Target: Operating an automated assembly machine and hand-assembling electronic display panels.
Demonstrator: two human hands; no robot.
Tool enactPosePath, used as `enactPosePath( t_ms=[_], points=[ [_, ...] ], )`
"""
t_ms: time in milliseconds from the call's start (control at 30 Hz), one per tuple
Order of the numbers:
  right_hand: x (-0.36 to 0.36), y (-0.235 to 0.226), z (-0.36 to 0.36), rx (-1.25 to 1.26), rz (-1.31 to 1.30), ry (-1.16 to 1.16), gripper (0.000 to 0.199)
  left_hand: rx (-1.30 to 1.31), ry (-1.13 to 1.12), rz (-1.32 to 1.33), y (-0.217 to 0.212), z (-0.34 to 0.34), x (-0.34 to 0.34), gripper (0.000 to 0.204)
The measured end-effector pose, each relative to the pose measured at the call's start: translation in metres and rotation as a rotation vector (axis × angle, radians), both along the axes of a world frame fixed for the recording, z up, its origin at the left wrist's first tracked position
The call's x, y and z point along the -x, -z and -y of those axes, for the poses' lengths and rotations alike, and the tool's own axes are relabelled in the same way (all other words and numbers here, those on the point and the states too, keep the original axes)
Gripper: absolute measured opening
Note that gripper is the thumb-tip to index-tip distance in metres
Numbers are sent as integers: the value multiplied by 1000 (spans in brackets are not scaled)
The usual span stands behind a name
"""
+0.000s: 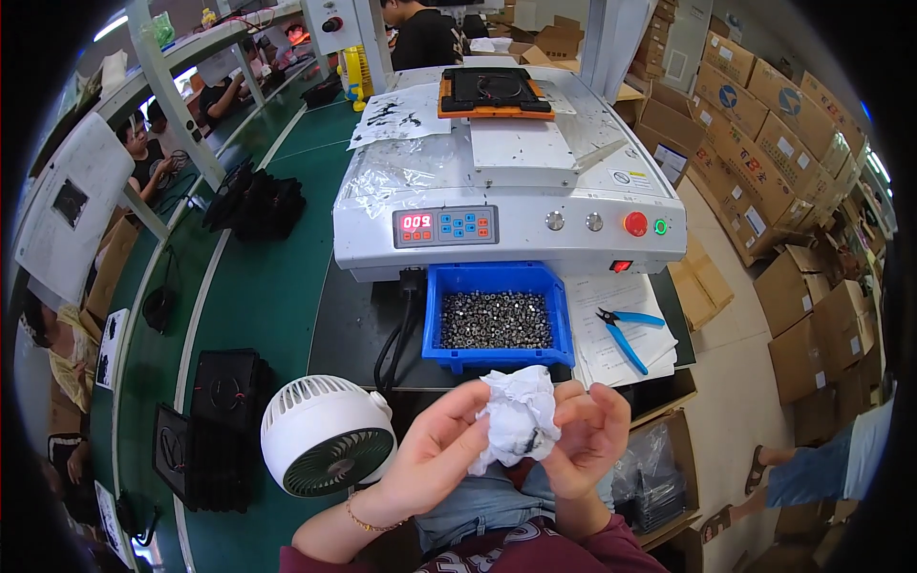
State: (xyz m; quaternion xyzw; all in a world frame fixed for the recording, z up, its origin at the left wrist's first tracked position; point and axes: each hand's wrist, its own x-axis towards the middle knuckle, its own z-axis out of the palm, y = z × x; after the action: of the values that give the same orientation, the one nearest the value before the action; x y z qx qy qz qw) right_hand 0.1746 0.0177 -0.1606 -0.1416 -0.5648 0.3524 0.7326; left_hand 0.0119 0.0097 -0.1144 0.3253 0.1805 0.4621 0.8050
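Note:
A crumpled piece of white paper (521,415) with a dark smudge near its lower edge is held up between both hands, just in front of the blue bin. My left hand (444,444) pinches its left side between thumb and fingers. On the other side, my right hand (585,439) grips the paper with its thumb and curled fingers. Right behind the paper stands the blue plastic bin (564,355), filled with small metal nuts (497,320). Blue-handled cutters (626,334) lie on printed sheets (597,358) to the right.
Beyond the bin stands a white machine (544,224) carrying a black part in an orange fixture (497,94). A white fan (325,430) is close to my left forearm. Stacked black parts (224,420) sit on the green bench. Cardboard boxes (764,124) and another person's leg are at right.

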Motion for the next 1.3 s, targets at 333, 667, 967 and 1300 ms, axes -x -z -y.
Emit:
enactPosePath(
  t_ms=[333, 667, 967, 1300],
  points=[
    [-13, -7, -4, 125, -46, 59, 70, -398, -35, -292, -22, -11, 0, 50],
    [-14, -15, 1, 174, 40, 112, 45, -755, -490, -771, 2, -9, -4, 32],
    [-18, -9, -2, 151, 103, 175, 28, -753, -358, -716, -23, -11, -4, 42],
    [-19, -10, -9, 179, 107, -164, 29, -1285, -882, -1159, -1, -14, 0, 48]
  ],
)
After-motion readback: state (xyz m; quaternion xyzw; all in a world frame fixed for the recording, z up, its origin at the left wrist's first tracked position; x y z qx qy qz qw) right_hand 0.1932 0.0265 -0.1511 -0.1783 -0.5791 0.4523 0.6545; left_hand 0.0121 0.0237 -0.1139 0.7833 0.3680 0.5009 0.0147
